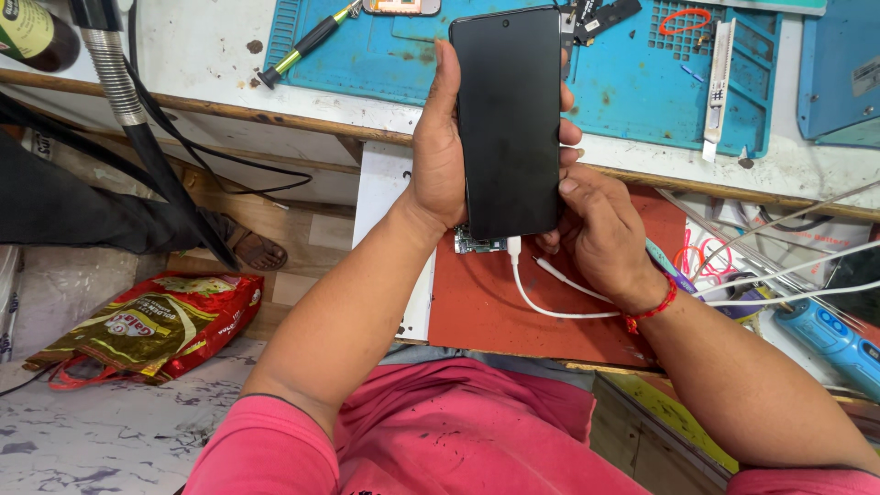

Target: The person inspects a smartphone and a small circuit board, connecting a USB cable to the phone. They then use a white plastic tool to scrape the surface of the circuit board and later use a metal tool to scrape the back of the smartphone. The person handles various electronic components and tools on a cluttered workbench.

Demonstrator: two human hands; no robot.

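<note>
Head view: L hand (438,170) wraps a black smartphone (509,119) from its left edge, thumb up along the side, fingertips (568,96) showing round the right edge; a firm hold w/ the dark screen facing up at the camera. R hand (600,234) sits at the phone's lower right corner, fingers curled in, thumb tip touching the edge near the bottom; closed on the phone's lower end, though what the hidden fingers pinch can't be told. Phone is upright in the air, over the front edge of the workbench (229,55), above a red mat (486,302).

A white cable (550,302) is plugged into the phone's bottom end, loops down across the red mat & passes under the R wrist. A small circuit board (472,244) peeks out just below the phone, by the L palm heel. Red thread band (653,310) on the R wrist.

On the bench behind: blue work mat (632,82), screwdriver w/ green-yellow handle (307,44) lying across its left corner, utility knife (718,87) on its right part, red elastic band (684,18) near the top.

Right of the R forearm: blue tool (830,339), thin white wires crossing over it. Left, on the floor: red-and-gold printed bag (151,325), another person's sandalled foot (257,247) past it. Flexible metal lamp neck (110,64) top left, dark bottle (37,32) beside it. Pink shirt (440,431) fills the bottom.
</note>
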